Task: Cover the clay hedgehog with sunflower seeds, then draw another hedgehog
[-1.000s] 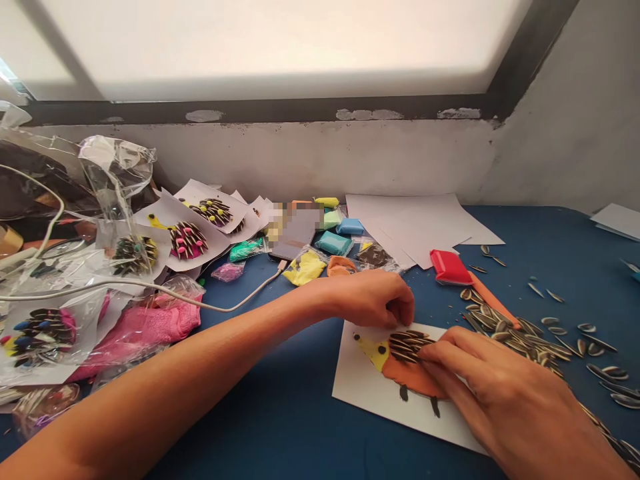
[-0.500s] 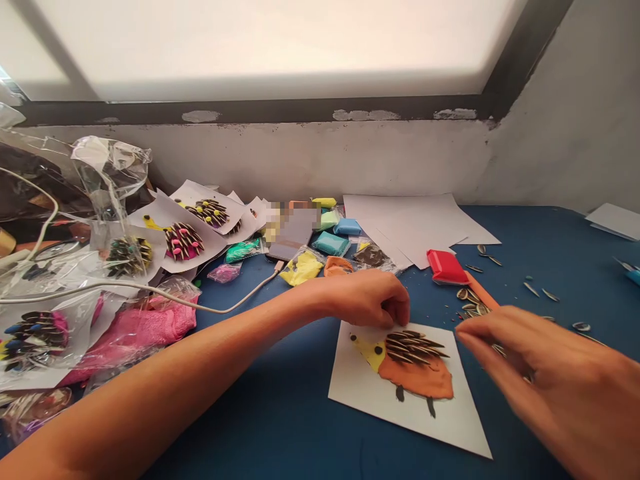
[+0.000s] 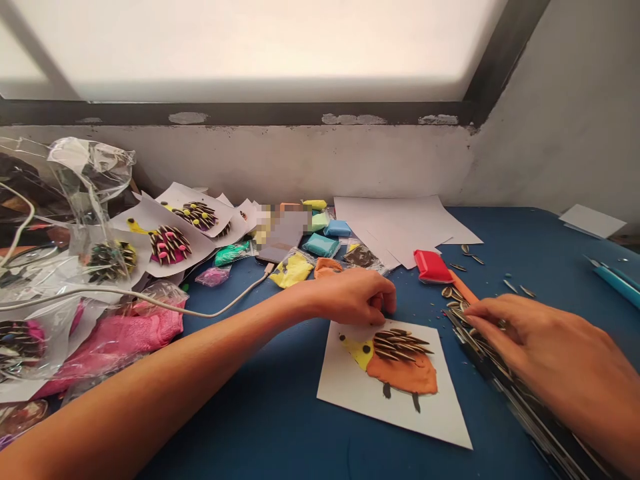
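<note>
A white card [image 3: 350,387] lies on the blue table with a hedgehog of modelling clay on it: yellow face, orange body [image 3: 405,373], black eye and legs. Sunflower seeds [image 3: 400,345] stand in overlapping rows along the upper back; the lower body is bare orange clay. My left hand [image 3: 357,297] rests on the card's top edge, its fingers curled. To the right, my right hand [image 3: 545,357] has thumb and fingertips pinched together at a pile of loose seeds [image 3: 453,293]. Whatever is between those fingertips is hidden. Below that hand runs a long black object with a shiny edge [image 3: 505,393], partly covered.
Finished hedgehog cards [image 3: 170,243], plastic bags and a pink cloth [image 3: 135,333] crowd the left. Clay packets [image 3: 321,245], a phone [image 3: 285,233] and a white cable [image 3: 220,312] lie behind. A red packet [image 3: 433,267], blank papers [image 3: 395,220] and a blue pen-like tool [image 3: 617,280] are farther right.
My right hand has shifted down to the seed pile, and the black object beside it now shows. My left hand stays at the card's edge. The view has turned slightly right.
</note>
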Demonstrator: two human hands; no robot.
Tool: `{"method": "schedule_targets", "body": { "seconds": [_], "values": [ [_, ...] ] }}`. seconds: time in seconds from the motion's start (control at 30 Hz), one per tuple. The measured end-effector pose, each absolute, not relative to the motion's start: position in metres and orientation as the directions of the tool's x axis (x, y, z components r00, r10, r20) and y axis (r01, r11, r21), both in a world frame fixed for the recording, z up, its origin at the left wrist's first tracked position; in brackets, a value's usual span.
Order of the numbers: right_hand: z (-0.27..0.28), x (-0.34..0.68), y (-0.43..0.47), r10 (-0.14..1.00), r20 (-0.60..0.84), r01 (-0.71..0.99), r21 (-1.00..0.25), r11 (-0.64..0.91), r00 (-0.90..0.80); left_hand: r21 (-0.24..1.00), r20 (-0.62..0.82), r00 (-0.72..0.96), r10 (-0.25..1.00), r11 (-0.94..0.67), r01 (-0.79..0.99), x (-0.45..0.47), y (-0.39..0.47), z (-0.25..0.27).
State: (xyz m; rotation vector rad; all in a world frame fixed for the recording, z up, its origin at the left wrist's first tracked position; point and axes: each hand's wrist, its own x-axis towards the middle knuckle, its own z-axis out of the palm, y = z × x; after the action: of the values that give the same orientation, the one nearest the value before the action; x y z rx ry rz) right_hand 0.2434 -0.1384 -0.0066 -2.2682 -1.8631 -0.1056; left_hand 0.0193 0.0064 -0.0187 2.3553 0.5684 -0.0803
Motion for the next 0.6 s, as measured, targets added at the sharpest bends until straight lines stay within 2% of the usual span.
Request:
{"method": "schedule_targets", "body": {
  "seconds": [0.13,0.37,0.6],
  "values": [
    [-0.008,0.249,-0.136,0.957,0.222,0.980,-0.100,-0.170,0.188,0.608,-0.220,0.887,0.407,-0.654,0.451,0.020,0.004,-0.016],
    [-0.017,0.248,-0.129,0.972,0.194,0.989,-0.091,-0.118,0.133,0.616,-0.208,0.892,0.402,-0.655,0.439,0.020,0.003,-0.017],
    [-0.017,0.250,-0.129,0.954,0.243,0.977,-0.156,-0.143,0.179,0.617,-0.219,0.887,0.407,-0.646,0.449,0.020,0.003,-0.017]
  ]
}}
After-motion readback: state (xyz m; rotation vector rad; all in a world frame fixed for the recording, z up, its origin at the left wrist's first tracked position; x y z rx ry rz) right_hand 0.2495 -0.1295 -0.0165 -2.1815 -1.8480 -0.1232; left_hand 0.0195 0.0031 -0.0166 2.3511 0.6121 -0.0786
